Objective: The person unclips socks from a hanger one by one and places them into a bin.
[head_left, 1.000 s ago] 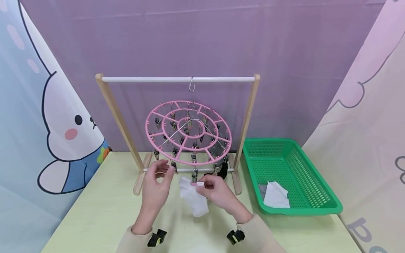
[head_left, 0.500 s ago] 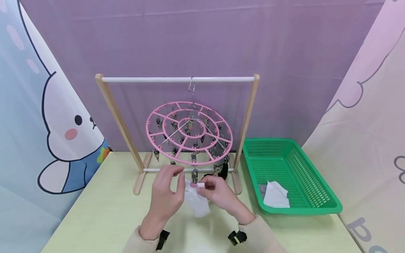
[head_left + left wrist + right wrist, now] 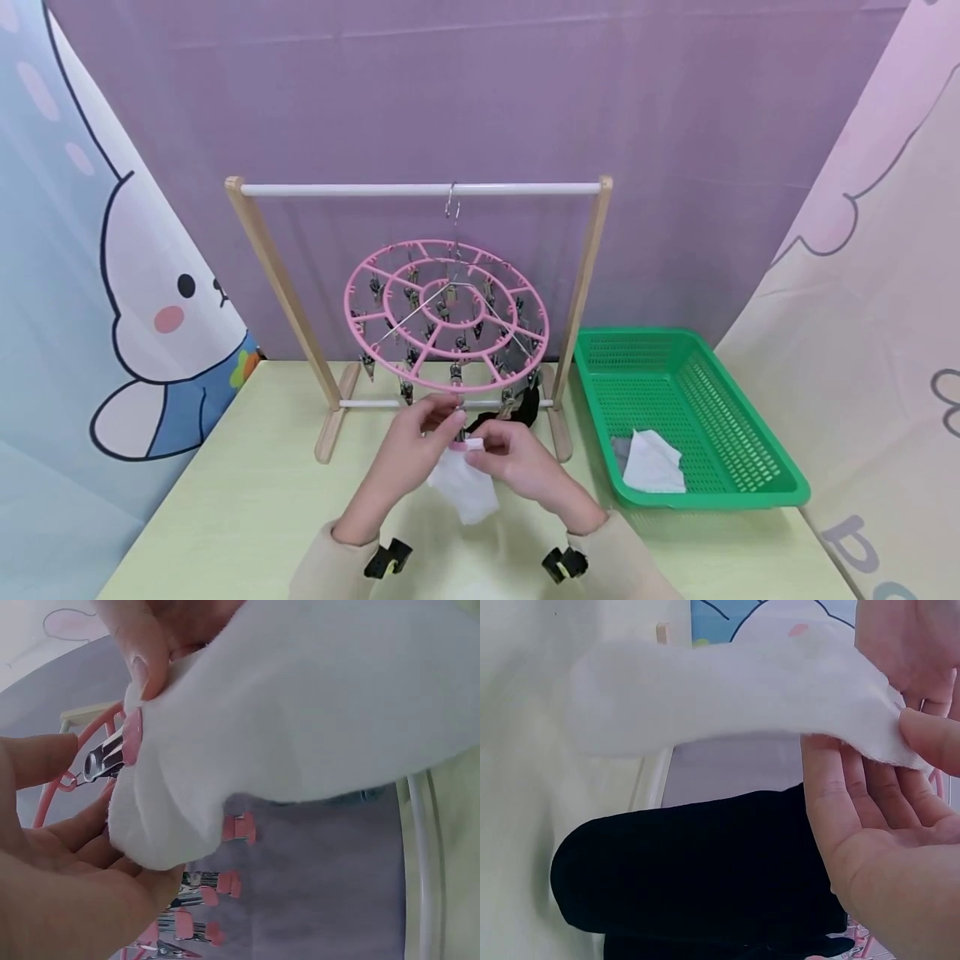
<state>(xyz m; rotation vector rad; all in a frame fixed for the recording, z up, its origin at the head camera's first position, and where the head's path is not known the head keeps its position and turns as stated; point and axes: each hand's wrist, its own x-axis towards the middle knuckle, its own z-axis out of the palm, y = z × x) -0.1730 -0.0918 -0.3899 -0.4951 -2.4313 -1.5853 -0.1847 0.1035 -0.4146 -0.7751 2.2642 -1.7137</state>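
Note:
A white sock (image 3: 465, 487) hangs toe down, its cuff bitten by a pink-tipped metal clip (image 3: 118, 752) of the round pink hanger (image 3: 390, 362). My right hand (image 3: 525, 462) pinches the cuff between thumb and fingers, beside the clip. Around the clip's other side is my left hand (image 3: 416, 446), thumb and fingers spread to either side of it. In the left wrist view a gap shows between that thumb and the clip, and the fingers lie loosely behind the cuff. A black sock (image 3: 697, 866) hangs near my right hand.
The hanger hooks onto the white bar (image 3: 337, 190) of a wooden-legged rack (image 3: 588, 267), with several clips dangling from it. A green basket (image 3: 750, 417) at the right holds a white cloth item (image 3: 654, 462) and something grey. A purple curtain (image 3: 675, 167) stands behind.
My left hand has moved right, from the hanger's left front to the clip over the white sock. My right hand keeps its pinch on the cuff, nearly still.

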